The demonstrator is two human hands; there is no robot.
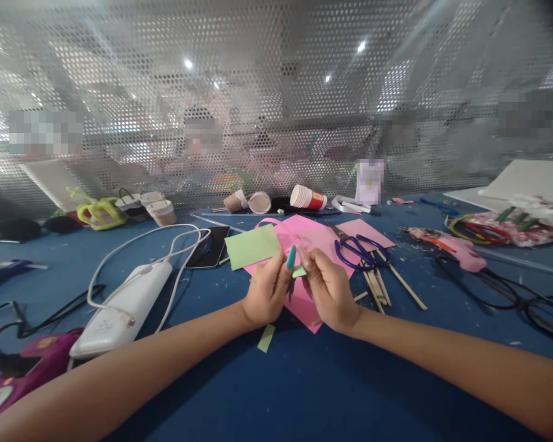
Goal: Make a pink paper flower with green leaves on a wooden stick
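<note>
My left hand (266, 288) and my right hand (332, 288) meet above the middle of the blue table. Between their pinched fingertips is a small piece of light green paper (299, 271), gripped from both sides. A long teal nail shows on the left thumb. Beneath the hands lie pink paper sheets (314, 321), with a green paper sheet (253, 247) partly over them. A narrow green paper strip (266, 339) rests just below my left hand. Blue-handled scissors (358, 253) sit right of my right hand, beside several wooden sticks (376, 288).
Left are a white power bank (122, 313) with a looped cable, a dark phone (208, 247) and a magenta device (37, 362). A pink glue gun (456, 248) with a black cord lies right. Paper cups (306, 197) stand near the perforated metal screen (267, 110).
</note>
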